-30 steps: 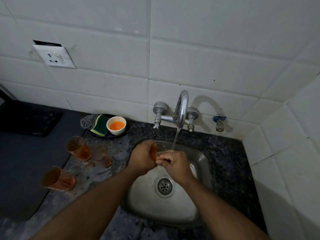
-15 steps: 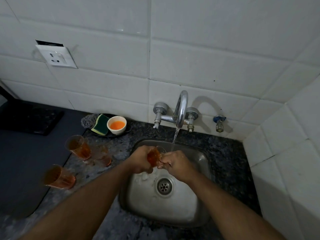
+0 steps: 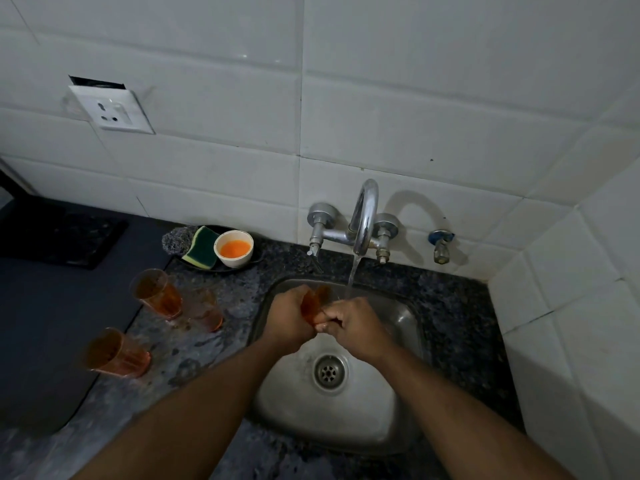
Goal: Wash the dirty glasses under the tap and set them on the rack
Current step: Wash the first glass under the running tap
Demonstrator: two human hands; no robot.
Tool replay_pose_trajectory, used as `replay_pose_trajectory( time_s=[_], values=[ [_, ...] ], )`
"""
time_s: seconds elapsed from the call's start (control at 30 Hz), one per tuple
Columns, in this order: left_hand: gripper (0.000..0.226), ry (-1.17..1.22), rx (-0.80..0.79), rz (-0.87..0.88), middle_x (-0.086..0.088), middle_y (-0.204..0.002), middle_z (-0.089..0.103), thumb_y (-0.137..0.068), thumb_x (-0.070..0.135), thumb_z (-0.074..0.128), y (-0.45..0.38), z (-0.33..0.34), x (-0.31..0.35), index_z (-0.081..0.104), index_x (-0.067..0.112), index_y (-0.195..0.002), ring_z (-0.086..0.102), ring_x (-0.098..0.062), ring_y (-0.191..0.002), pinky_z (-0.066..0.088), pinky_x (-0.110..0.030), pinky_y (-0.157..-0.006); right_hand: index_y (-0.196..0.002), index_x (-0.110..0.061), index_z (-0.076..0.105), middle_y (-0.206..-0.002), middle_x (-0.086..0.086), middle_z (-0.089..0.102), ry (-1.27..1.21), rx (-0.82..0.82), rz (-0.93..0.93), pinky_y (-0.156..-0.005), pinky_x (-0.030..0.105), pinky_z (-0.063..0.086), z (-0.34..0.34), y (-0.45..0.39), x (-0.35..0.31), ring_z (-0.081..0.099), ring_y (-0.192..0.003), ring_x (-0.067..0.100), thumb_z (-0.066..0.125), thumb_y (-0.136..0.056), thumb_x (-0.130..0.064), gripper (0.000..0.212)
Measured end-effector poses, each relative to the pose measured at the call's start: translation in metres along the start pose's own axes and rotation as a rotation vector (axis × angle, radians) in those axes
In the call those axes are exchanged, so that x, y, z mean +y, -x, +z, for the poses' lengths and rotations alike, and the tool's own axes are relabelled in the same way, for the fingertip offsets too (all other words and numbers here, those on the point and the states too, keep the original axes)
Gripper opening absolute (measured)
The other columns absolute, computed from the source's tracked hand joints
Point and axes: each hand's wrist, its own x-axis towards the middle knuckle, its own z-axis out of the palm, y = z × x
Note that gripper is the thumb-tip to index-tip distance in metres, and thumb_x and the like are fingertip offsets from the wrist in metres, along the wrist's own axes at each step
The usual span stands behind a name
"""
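4 orange-tinted clear glasses in the head view. 1 orange-tinted glass in hand [image 3: 312,304] sits over the stainless steel sink basin [image 3: 346,420], just left of the thin water stream [image 3: 352,277] that falls from the curved chrome wall tap [image 3: 363,216]. Left hand [image 3: 289,318] is wrapped round the glass's side, fingers curled on it. Right hand [image 3: 353,322] meets the glass at its lower end, fingers bent and pinched on it; the stream lands at the right hand's knuckles.

3 remaining glasses stand on the dark speckled granite counter [image 3: 214,351], left of the basin: 1 rear glass with orange residue [image 3: 157,294], 1 paler glass just beside it [image 3: 206,310], 1 front glass near the counter's left edge [image 3: 116,353], well apart from the pair.

1 round drain strainer [image 3: 329,371] at basin centre. 1 small blue-capped valve [image 3: 440,244] on the white tiled wall [image 3: 415,116], right of the tap. 1 white bowl of orange liquid [image 3: 233,248], 1 yellow-and-green sponge [image 3: 201,248] and 1 grey steel scourer [image 3: 175,241] share 1 dark dish behind the glasses. 1 white wall socket [image 3: 110,110] upper left. 1 dark mat [image 3: 45,306] left of the counter.
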Motion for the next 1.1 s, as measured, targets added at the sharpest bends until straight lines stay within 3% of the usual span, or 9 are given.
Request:
replay_pose_trajectory(
  time_s=[0.13,0.3,0.43,0.5,0.7,0.83,0.93,1.0,1.1],
  values=[
    [0.063,-0.037,-0.351,-0.093,0.011,-0.102,0.064,-0.066,-0.006,0.088,-0.005,-0.013,-0.004,0.066,0.021,-0.119,0.061,-0.008,-0.1,0.046,-0.017,-0.075,-0.087,-0.016,0.081,-0.088,-0.005,0.077,0.131,-0.142,-0.034,-0.081,0.04,0.058,-0.007,0.004,0.008,0.069,-0.08,0.009,0.08,-0.089,-0.017,0.002],
    [0.042,-0.03,0.035,0.047,0.012,-0.078,0.062,-0.067,0.01,0.088,-0.002,0.002,0.004,0.055,0.034,-0.078,0.063,-0.008,-0.075,0.042,-0.021,-0.063,-0.088,-0.019,0.082,-0.085,-0.006,0.078,-0.016,0.023,0.041,-0.079,0.036,0.057,0.001,-0.001,0.001,0.07,-0.079,0.007,0.08,-0.087,-0.016,0.004],
    [0.062,-0.05,-0.242,-0.024,0.005,-0.107,0.069,-0.065,-0.004,0.087,-0.006,-0.007,0.0,0.067,0.02,-0.118,0.066,-0.014,-0.104,0.052,-0.023,-0.08,-0.089,-0.016,0.081,-0.09,-0.004,0.078,0.167,-0.153,-0.077,-0.08,0.029,0.053,-0.012,0.0,0.006,0.069,-0.083,0.01,0.079,-0.09,-0.019,0.004],
    [0.06,-0.032,-0.379,-0.074,0.005,-0.104,0.069,-0.062,-0.009,0.085,-0.01,-0.016,0.001,0.066,0.021,-0.11,0.066,-0.016,-0.102,0.054,-0.026,-0.078,-0.089,-0.016,0.08,-0.088,-0.002,0.077,0.208,-0.189,-0.067,-0.08,0.034,0.055,-0.016,0.0,0.005,0.068,-0.079,0.012,0.078,-0.092,-0.021,0.006],
    [0.054,-0.124,-0.26,0.042,0.009,-0.093,0.067,-0.061,-0.008,0.083,-0.017,-0.02,0.003,0.069,0.017,-0.107,0.066,-0.01,-0.088,0.048,-0.015,-0.068,-0.086,-0.002,0.074,-0.085,0.01,0.076,-0.219,-0.126,0.168,-0.081,0.038,0.064,-0.006,0.005,-0.011,0.077,-0.079,0.015,0.075,-0.094,-0.007,0.01],
    [0.052,-0.055,-0.452,-0.006,0.009,-0.094,0.065,-0.064,-0.011,0.082,-0.014,-0.024,0.009,0.067,0.018,-0.104,0.065,-0.011,-0.091,0.052,-0.021,-0.078,-0.114,-0.025,0.072,-0.106,-0.002,0.073,0.571,-0.504,-0.069,-0.083,0.034,0.054,-0.039,-0.008,-0.024,0.067,-0.091,0.015,0.06,-0.104,-0.038,0.021],
    [0.05,-0.024,-0.607,-0.01,0.004,-0.092,0.073,-0.061,-0.014,0.08,-0.021,-0.029,0.013,0.07,0.025,-0.092,0.071,-0.016,-0.093,0.056,-0.032,-0.087,-0.124,-0.027,0.066,-0.113,0.003,0.067,0.959,-0.6,-0.336,-0.088,0.039,0.056,-0.066,-0.028,-0.033,0.062,-0.096,0.019,0.057,-0.104,-0.044,0.028],
    [0.05,0.011,-0.64,-0.025,0.008,-0.088,0.074,-0.061,-0.016,0.079,-0.026,-0.03,0.013,0.071,0.025,-0.089,0.071,-0.011,-0.089,0.056,-0.025,-0.081,-0.129,-0.028,0.066,-0.119,0.003,0.065,0.971,-0.636,-0.355,-0.095,0.043,0.054,-0.073,-0.037,-0.035,0.06,-0.103,0.023,0.056,-0.103,-0.043,0.032],
    [0.063,-0.007,-0.479,-0.042,0.013,-0.096,0.068,-0.064,-0.012,0.083,-0.025,-0.027,0.014,0.066,0.03,-0.107,0.066,-0.007,-0.099,0.049,-0.016,-0.076,-0.123,-0.029,0.069,-0.107,-0.005,0.067,0.595,-0.524,-0.003,-0.092,0.038,0.055,-0.063,-0.031,-0.024,0.064,-0.096,0.019,0.05,-0.104,-0.044,0.031]
  ],
)
